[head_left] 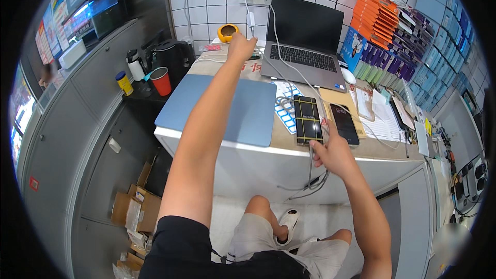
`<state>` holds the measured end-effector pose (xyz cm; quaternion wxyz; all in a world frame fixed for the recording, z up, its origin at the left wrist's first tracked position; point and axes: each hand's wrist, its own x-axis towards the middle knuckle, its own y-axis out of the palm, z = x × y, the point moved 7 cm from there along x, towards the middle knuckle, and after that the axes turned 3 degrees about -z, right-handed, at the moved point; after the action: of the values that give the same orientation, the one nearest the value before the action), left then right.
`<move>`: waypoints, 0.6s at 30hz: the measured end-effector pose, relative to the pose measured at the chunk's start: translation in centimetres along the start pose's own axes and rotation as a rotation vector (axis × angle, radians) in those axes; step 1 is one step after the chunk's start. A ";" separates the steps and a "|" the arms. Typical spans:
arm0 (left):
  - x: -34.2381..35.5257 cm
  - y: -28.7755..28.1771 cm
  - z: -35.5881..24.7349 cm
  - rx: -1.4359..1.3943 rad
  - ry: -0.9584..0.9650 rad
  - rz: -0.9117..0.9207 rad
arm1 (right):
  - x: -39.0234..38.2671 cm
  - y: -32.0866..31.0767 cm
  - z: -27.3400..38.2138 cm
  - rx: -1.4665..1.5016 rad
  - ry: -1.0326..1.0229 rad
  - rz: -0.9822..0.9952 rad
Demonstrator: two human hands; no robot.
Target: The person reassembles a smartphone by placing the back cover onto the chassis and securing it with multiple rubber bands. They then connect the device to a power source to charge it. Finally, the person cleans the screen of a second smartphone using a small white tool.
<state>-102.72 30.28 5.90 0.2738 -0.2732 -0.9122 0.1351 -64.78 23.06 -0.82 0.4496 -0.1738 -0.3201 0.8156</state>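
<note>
My left hand (241, 47) reaches to the back of the desk, its fingertips closed at a white cable (252, 32) that hangs from a white adapter (251, 19); the fingers are partly hidden. Beside it stands a yellow bowl (227, 33). At the desk's front edge my right hand (335, 153) is closed on a grey cable (313, 190), whose loops dangle over the edge. Just left of this hand lies a black box with gold lines (308, 119). A dark smartphone (344, 124) with a lit screen lies to its right.
An open laptop (305, 59) stands at the back, a closed blue-grey laptop (222, 104) at the left. A red cup (160, 81) and black kettle (173, 57) are further left. Stacked boxes (377, 20), a white mouse (348, 76) and papers (383, 116) fill the right.
</note>
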 end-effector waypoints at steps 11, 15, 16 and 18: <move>10.8 6.7 1.2 0.141 -0.213 -0.230 | -11.1 -5.7 -4.1 0.195 -0.073 -0.043; 15.4 8.6 4.3 0.037 -0.055 -0.148 | -14.0 -6.6 -8.8 0.290 -0.011 -0.150; 16.7 8.0 5.6 0.066 -0.059 -0.216 | -14.1 -6.4 -9.5 0.281 -0.005 -0.104; 19.1 7.4 8.3 -0.086 -0.064 -0.120 | -14.3 -5.3 -11.0 0.319 0.012 -0.046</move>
<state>-117.74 46.45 4.30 0.2400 -0.2253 -0.9402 0.0878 -47.52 17.09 -5.37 0.4921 -0.0976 -0.1876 0.8444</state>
